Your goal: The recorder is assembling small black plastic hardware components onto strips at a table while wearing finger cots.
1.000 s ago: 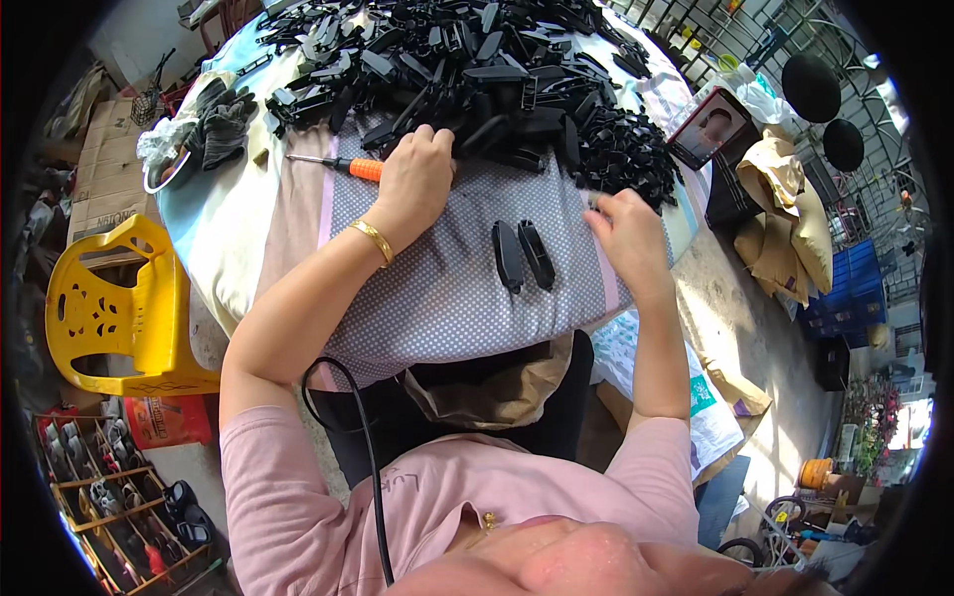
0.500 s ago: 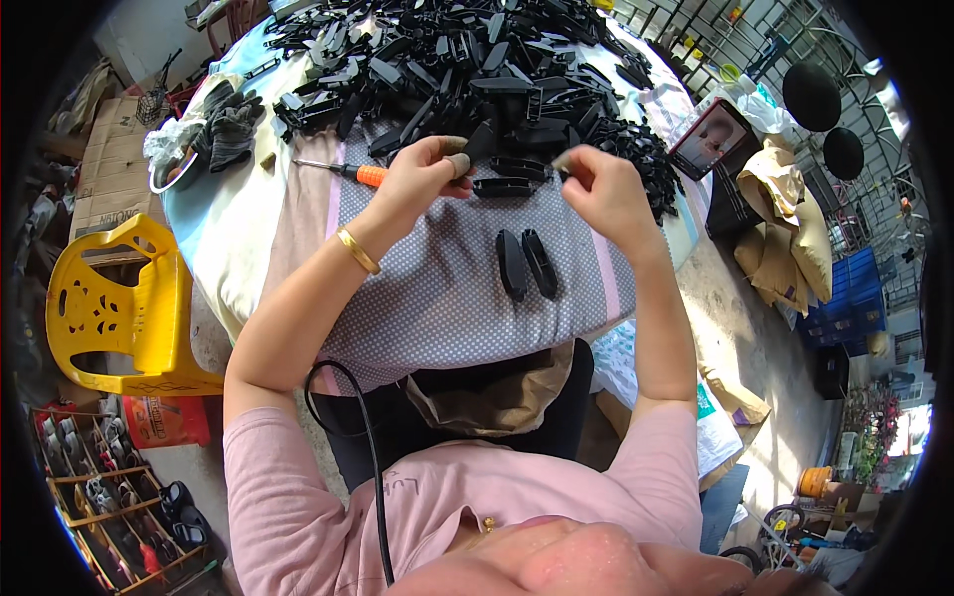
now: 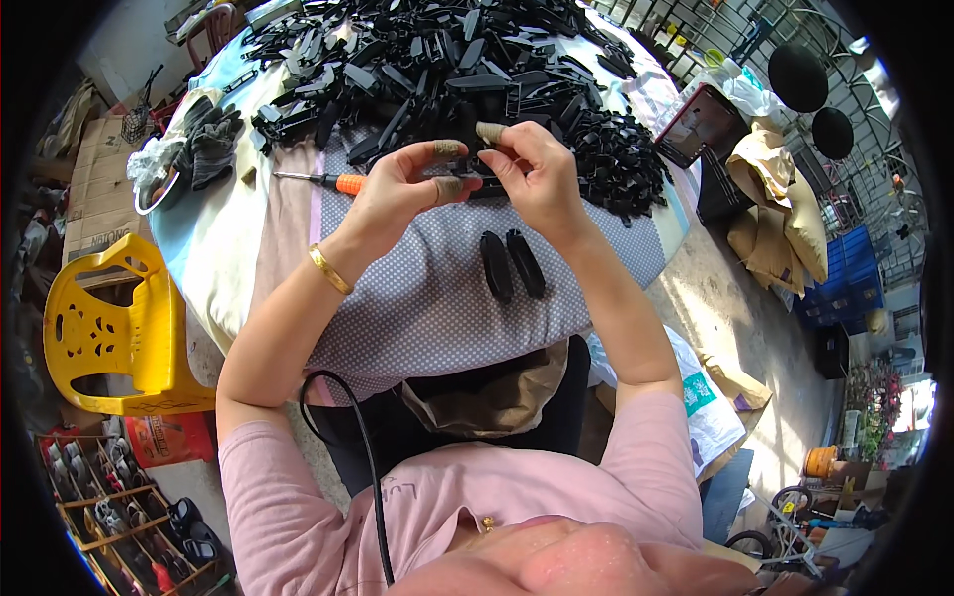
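Note:
My left hand [image 3: 402,194] and my right hand [image 3: 534,174] meet above the dotted cloth [image 3: 437,298], and both pinch one small black plastic part [image 3: 473,174] between thumbs and fingertips. Fingertip covers sit on several fingers. Just below the hands, two black oval parts [image 3: 512,264] lie side by side on the cloth. A big heap of black plastic parts [image 3: 447,70] fills the far half of the table. An orange-handled screwdriver [image 3: 323,180] lies left of my left hand. A gold bangle is on my left wrist.
A yellow plastic chair [image 3: 114,333] stands at the left. Grey gloves [image 3: 204,149] lie at the table's left rim. A tablet [image 3: 704,124] leans at the right edge beside tan sacks [image 3: 780,214]. A shoe rack [image 3: 119,517] is at lower left. A black cable [image 3: 363,467] runs over my chest.
My right hand moved from the cloth up to the heap's edge and joined the left hand. The left hand left the screwdriver. Both now hold one black part together.

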A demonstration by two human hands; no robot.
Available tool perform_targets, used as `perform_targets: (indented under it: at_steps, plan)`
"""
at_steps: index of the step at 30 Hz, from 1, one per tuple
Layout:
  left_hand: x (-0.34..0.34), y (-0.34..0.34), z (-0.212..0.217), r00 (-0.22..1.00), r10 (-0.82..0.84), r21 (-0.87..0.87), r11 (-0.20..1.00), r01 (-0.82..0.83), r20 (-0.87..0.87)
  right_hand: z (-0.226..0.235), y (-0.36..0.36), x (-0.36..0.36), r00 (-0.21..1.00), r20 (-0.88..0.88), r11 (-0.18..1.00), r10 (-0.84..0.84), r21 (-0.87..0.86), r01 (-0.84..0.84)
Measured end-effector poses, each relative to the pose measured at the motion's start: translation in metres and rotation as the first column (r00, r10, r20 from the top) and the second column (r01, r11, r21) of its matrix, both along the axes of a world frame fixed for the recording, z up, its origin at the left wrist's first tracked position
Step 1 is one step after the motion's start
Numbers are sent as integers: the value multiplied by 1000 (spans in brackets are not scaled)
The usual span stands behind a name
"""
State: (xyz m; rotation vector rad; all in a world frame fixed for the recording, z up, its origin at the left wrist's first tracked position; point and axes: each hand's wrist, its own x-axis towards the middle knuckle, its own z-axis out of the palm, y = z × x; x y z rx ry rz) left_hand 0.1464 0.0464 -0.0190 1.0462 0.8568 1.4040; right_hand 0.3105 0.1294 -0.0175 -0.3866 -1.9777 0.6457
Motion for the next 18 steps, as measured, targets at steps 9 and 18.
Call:
perform_targets:
  at_steps: [9, 18]
  plan:
    - [-5, 7, -12, 994, -57, -152, 986, 71, 93, 5, -10, 6, 993, 15, 953, -120, 283, 111]
    - [-2, 6, -18, 1000, 4, -100, 995, -4, 2, 7, -15, 6, 981, 42, 854, -189, 501, 143]
